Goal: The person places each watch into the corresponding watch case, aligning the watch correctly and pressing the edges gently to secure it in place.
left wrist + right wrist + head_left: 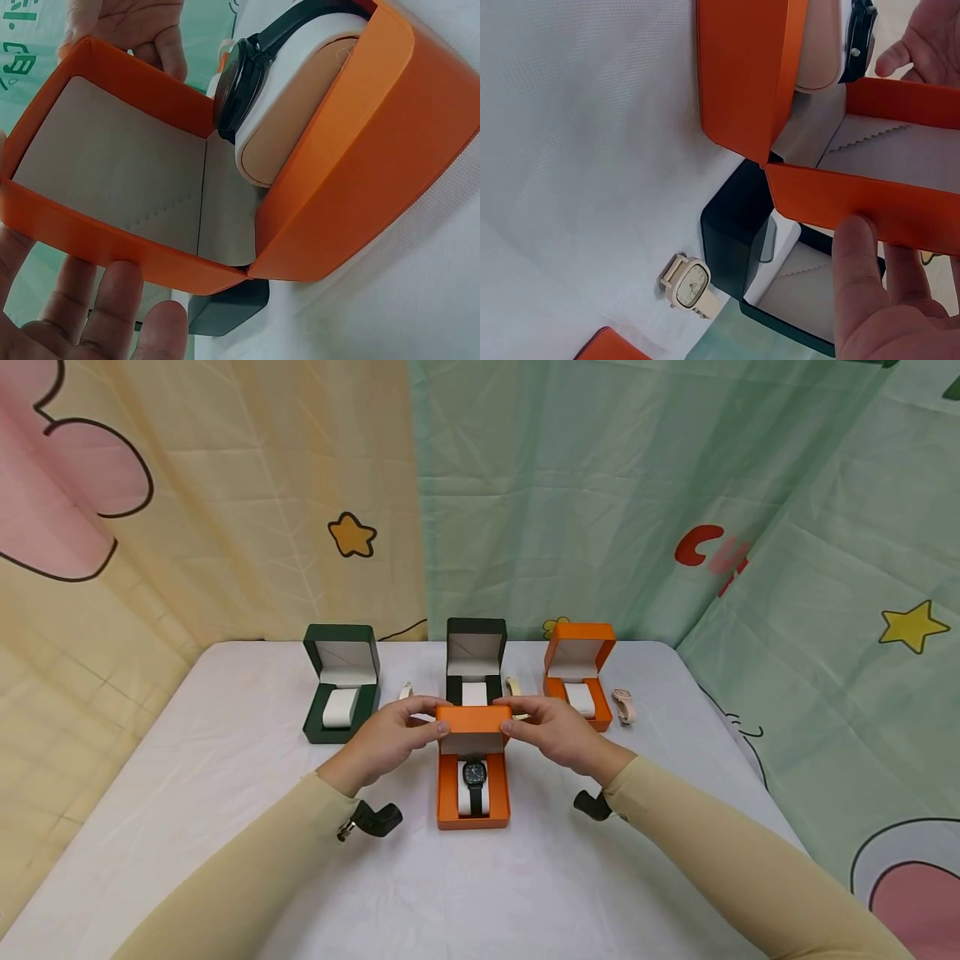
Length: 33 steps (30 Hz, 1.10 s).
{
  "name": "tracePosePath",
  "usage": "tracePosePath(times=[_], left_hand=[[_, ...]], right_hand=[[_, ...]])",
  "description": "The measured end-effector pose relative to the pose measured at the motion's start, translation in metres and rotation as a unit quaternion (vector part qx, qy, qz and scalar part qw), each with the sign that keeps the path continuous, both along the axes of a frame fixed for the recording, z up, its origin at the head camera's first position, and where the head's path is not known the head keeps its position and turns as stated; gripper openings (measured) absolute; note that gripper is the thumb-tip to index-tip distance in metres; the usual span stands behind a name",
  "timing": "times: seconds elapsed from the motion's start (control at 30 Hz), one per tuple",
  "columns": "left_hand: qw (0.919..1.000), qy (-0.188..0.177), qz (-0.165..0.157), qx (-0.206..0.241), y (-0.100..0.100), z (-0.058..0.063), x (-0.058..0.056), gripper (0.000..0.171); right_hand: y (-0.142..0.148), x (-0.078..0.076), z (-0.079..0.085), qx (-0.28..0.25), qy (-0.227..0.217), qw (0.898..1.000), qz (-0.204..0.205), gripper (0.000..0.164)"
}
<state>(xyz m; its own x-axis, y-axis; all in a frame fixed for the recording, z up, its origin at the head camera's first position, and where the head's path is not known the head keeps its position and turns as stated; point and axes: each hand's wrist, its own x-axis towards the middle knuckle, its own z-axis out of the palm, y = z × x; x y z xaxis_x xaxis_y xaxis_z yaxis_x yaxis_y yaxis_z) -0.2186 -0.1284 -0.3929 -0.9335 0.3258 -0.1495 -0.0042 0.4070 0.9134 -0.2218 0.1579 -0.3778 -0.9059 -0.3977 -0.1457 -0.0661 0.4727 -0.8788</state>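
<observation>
Front and centre in the head view stands an orange watch box (pixel 472 821), its lid (pixel 474 719) raised. Inside, a black watch (pixel 474 774) is wrapped round a white cushion (pixel 463 797). My left hand (pixel 390 735) holds the lid's left edge, the thumb on its front. On the opposite edge, my right hand (pixel 562 735) grips the lid the same way. Fingers (pixel 112 307) lie along the lid's side in the left wrist view. The right wrist view shows fingertips (pixel 855 240) against the other side.
Behind stand an open green box (pixel 318 731) at left, an open dark box (pixel 453 689) in the middle and another open orange box (pixel 602 714) at right, each with a white cushion. A pink watch (pixel 623 707) lies at far right. Pale watches (pixel 406 690) lie between boxes.
</observation>
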Motion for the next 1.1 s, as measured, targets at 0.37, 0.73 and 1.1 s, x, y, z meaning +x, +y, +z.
tracePosePath(times=[0.37,0.73,1.1], left_hand=[[1.0,-0.005,0.005,-0.006,0.001,-0.002,0.003,0.043],[0.9999,-0.004,0.005,-0.011,0.001,-0.002,0.009,0.041],[0.9996,0.005,0.002,-0.027,-0.001,-0.005,0.013,0.038]], right_hand=[[0.0,0.006,0.001,0.002,-0.004,1.0,-0.001,0.047],[0.002,0.01,-0.002,0.011,0.001,1.0,0.004,0.048],[0.004,0.017,-0.004,0.002,0.022,1.0,0.017,0.046]])
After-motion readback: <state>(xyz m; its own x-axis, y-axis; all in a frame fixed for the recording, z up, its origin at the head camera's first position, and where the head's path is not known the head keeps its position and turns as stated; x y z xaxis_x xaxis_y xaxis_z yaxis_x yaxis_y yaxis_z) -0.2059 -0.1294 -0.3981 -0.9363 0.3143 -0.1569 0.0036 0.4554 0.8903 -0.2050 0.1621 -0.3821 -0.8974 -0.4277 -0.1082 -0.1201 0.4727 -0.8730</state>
